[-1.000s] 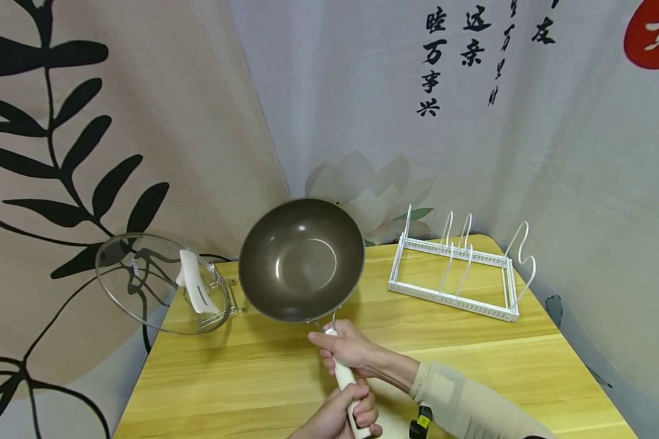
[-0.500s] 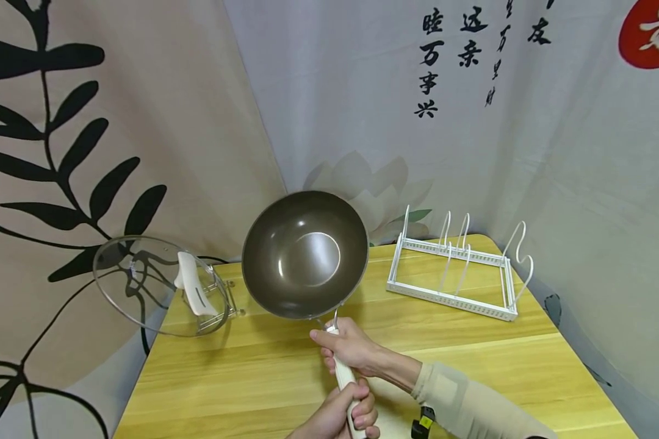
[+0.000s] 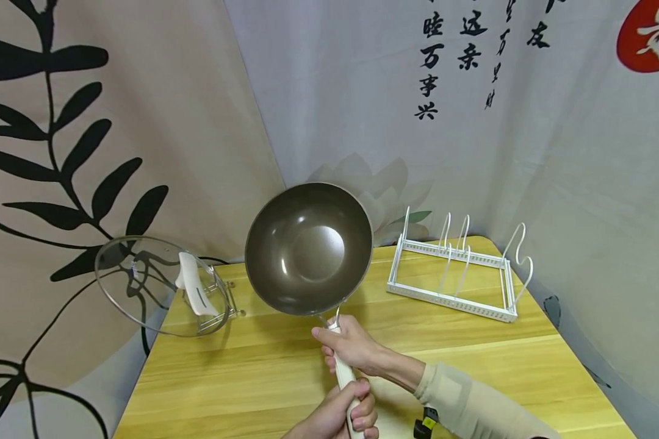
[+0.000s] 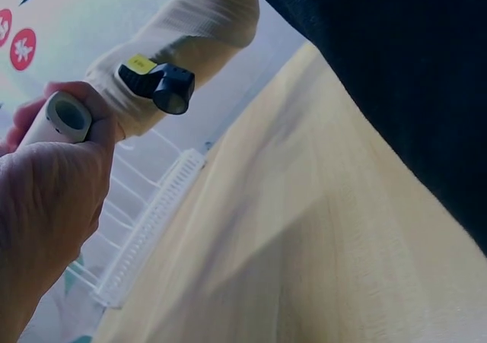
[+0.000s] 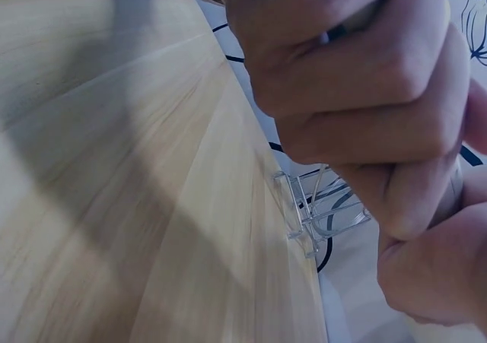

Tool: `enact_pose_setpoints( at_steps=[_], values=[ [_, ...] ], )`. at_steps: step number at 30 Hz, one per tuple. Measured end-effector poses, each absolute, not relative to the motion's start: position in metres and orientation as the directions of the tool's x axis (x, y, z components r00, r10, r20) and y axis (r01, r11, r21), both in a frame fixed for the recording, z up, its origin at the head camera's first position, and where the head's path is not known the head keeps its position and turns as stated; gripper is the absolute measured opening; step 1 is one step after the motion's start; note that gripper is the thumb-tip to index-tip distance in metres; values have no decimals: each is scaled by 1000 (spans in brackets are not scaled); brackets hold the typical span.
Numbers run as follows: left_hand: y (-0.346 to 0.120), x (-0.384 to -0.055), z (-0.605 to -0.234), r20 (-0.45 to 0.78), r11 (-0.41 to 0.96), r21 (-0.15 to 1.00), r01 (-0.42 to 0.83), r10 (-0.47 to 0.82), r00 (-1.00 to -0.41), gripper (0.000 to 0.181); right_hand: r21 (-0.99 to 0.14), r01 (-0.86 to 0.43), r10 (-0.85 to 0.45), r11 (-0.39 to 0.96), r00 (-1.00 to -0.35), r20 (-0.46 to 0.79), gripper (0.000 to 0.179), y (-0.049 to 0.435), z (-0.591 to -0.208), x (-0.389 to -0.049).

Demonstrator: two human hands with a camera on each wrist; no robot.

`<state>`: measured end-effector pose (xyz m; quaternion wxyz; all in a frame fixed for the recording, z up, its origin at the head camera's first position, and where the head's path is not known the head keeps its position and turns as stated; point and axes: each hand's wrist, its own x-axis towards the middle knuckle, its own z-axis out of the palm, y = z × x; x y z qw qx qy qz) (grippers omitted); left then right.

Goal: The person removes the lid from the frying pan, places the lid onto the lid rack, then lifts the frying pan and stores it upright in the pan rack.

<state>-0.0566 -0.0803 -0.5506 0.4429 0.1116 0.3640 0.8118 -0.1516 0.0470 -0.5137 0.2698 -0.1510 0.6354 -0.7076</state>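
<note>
A deep brown wok (image 3: pixel 310 250) with a white handle (image 3: pixel 345 373) is held up above the table, its inside facing me. My right hand (image 3: pixel 351 346) grips the handle close to the pan, the thumb lying across its top. Lower down, my left hand (image 3: pixel 343 411) wraps round the handle's end. In the left wrist view the hollow handle end (image 4: pixel 70 115) pokes out of the left fist. Curled fingers of the right hand (image 5: pixel 365 92) fill the upper part of the right wrist view.
At the table's left edge a glass lid (image 3: pixel 159 286) with a white grip leans in a wire stand (image 3: pixel 219 311). A white rack (image 3: pixel 456 274) with upright wire dividers stands at the back right of the wooden table (image 3: pixel 241 378). Printed cloth hangs behind.
The wok has risen a little and shifted slightly right, both hands keeping their hold on the handle. Lid and rack stay where they were.
</note>
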Motion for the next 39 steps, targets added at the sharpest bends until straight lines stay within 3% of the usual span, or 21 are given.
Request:
enact_pose_setpoints(
  at_steps=[17,39],
  values=[
    [-78,-67,-550,16,-375,717,-588,851,-524,34,-991,134,-504,17,-855,-125,40,56,-497,-151],
    [-73,-78,-547,67,-354,721,-596,891,-448,41,-992,96,-394,80,-911,-120,36,64,-484,-149]
  ],
)
